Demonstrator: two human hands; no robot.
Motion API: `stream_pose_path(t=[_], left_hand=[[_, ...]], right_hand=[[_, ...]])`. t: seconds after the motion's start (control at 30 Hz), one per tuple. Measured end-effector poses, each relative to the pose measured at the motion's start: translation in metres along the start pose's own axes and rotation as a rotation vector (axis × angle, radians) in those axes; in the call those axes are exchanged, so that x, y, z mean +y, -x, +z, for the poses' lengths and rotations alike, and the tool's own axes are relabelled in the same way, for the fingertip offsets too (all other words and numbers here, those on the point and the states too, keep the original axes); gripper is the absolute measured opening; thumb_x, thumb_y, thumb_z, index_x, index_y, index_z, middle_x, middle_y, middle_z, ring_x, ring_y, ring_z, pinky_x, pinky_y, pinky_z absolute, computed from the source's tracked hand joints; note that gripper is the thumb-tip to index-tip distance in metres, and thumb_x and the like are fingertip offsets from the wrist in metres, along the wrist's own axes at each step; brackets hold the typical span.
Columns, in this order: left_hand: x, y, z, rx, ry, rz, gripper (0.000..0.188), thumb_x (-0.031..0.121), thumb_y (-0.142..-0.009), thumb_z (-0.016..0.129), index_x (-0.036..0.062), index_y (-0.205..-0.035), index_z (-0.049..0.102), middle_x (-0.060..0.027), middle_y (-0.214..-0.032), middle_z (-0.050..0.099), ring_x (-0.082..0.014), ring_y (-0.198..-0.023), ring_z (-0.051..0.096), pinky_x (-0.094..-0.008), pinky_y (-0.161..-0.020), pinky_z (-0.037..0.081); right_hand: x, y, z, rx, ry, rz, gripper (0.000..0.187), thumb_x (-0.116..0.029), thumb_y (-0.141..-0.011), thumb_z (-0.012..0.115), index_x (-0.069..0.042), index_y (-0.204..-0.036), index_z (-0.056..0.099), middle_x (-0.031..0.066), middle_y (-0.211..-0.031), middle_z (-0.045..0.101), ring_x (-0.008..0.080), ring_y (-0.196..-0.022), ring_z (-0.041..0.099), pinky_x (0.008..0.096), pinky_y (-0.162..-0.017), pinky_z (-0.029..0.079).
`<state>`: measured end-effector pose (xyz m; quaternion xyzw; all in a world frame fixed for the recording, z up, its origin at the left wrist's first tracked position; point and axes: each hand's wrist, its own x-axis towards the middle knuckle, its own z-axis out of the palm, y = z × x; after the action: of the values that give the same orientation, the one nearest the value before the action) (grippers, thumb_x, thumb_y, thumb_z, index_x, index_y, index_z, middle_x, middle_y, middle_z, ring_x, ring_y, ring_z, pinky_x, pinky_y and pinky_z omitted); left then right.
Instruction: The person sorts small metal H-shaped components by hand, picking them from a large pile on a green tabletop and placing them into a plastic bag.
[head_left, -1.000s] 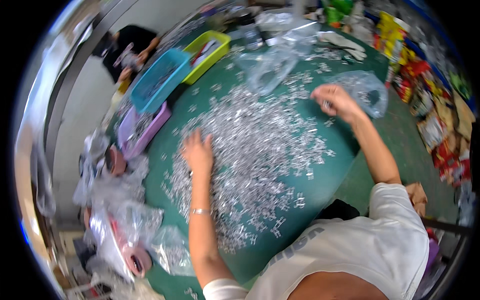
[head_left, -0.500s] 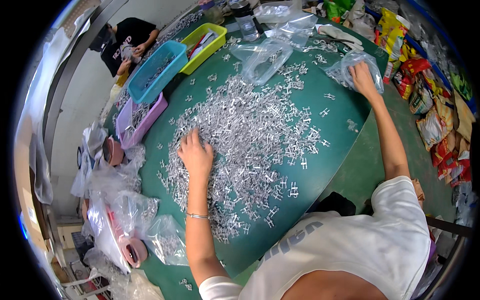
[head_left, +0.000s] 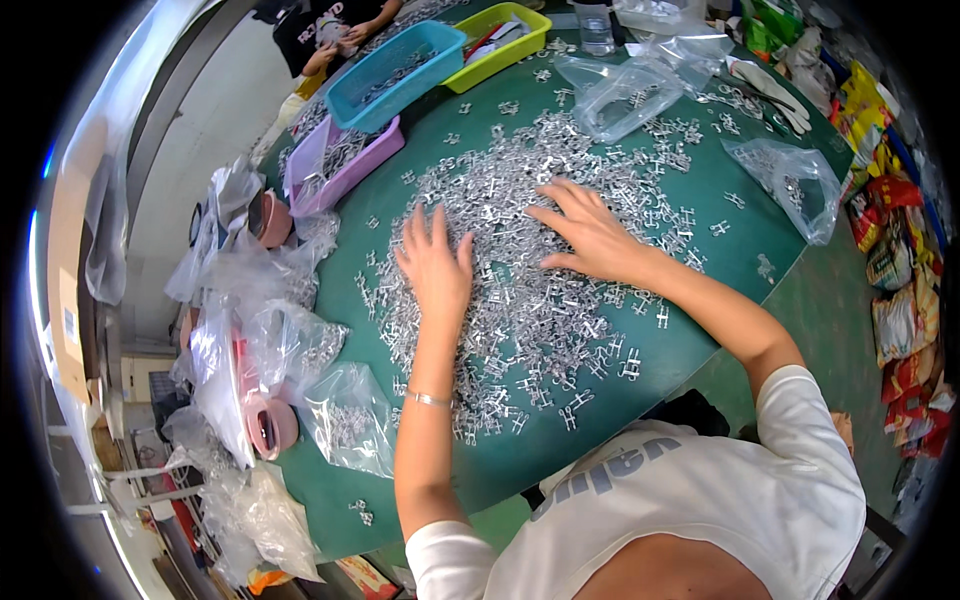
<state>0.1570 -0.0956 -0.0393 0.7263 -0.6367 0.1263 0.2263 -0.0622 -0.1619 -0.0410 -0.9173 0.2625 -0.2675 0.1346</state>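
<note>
The right hand (head_left: 590,235) has swung back from the far bag onto the metal clips (head_left: 520,270), joining the left hand (head_left: 437,265), two flat palms, fingers spread wide, three trays (head_left: 400,70) beyond.

**Even overhead light, strong fisheye bend**

The scene is bright and evenly lit from above. Shadows are soft and short: a faint one lies under the left hand (head_left: 437,268) and right hand (head_left: 592,238) on the pile of small metal parts (head_left: 520,290). The parts sparkle with many small highlights, and the clear plastic bags (head_left: 340,415) at 8 o'clock carry white glare. A pale, washed-out band runs along the rim from 9 to 11 o'clock. The green table (head_left: 745,225) edge bows outward toward the rim. The centre is sharp; detail softens and smears toward the black circular border, most at 3 and 7 o'clock.
</note>
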Motion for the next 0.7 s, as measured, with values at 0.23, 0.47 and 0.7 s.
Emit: stream_pose_path(t=[0.23, 0.47, 0.7], left_hand=[[-0.014, 0.02, -0.001, -0.135, 0.099, 0.016, 0.048, 0.011, -0.073, 0.059, 0.0029, -0.119, 0.044, -0.0174, -0.124, 0.042, -0.0402, -0.112, 0.037, -0.0451, -0.096, 0.032], [-0.008, 0.043, -0.009, -0.04, 0.108, 0.073, 0.034, -0.002, -0.071, 0.054, -0.0015, -0.104, 0.05, -0.0189, -0.113, 0.044, -0.0391, -0.105, 0.04, -0.0436, -0.09, 0.037], [-0.024, 0.064, -0.026, -0.075, 0.435, -0.034, 0.032, -0.007, -0.071, 0.051, 0.0021, -0.101, 0.054, -0.0187, -0.112, 0.044, -0.0366, -0.108, 0.042, -0.0406, -0.092, 0.036]], right_hand=[[-0.014, 0.001, 0.031, -0.112, 0.097, -0.027, 0.064, -0.039, -0.068, 0.069, -0.003, -0.117, 0.048, 0.0188, -0.126, 0.038, 0.0364, -0.126, 0.023, 0.0537, -0.099, 0.023], [-0.03, 0.022, 0.029, -0.013, 0.043, 0.01, 0.054, -0.025, -0.068, 0.07, -0.005, -0.113, 0.049, 0.0152, -0.12, 0.041, 0.0319, -0.121, 0.032, 0.0509, -0.098, 0.025], [-0.019, 0.009, 0.018, 0.158, 0.003, 0.043, 0.056, -0.027, -0.066, 0.071, -0.004, -0.113, 0.049, 0.0167, -0.116, 0.043, 0.0344, -0.114, 0.036, 0.0445, -0.093, 0.03]])
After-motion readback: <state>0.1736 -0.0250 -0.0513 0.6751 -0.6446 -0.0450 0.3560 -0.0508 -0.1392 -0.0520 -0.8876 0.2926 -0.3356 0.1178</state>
